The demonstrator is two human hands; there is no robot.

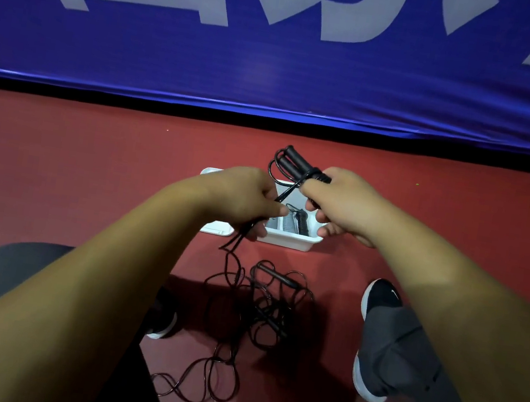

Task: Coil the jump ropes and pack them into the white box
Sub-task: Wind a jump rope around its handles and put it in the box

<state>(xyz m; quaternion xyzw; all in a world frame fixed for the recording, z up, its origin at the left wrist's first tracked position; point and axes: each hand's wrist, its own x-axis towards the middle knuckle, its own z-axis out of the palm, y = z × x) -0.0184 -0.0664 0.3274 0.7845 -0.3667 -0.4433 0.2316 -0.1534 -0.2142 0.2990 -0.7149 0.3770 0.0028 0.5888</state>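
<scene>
1. Left grip (243,197) is curled tight round some strands of a black jump rope (287,190). The strands hang down from it to the red floor (88,174).
2. A flat white piece (216,228) pokes out under this grip, touching the box's left side.
3. Loose rope (235,299) lies in messy loops on the floor, near its close edge. A thin black handle (275,275) lies in the mess.
4. The white box (288,241) sits on the floor, about in the middle, just under both grips. A coiled rope (291,222) is inside it.
5. The right grip (342,205) is clamped on two thick black handles (292,158), held over the far side of the box. The jump rope runs from them to the left grip.
6. A black shoe (379,300) stands on the floor to the right of the loops.
7. A blue banner (275,75) with big white letters runs along the floor's far edge.
</scene>
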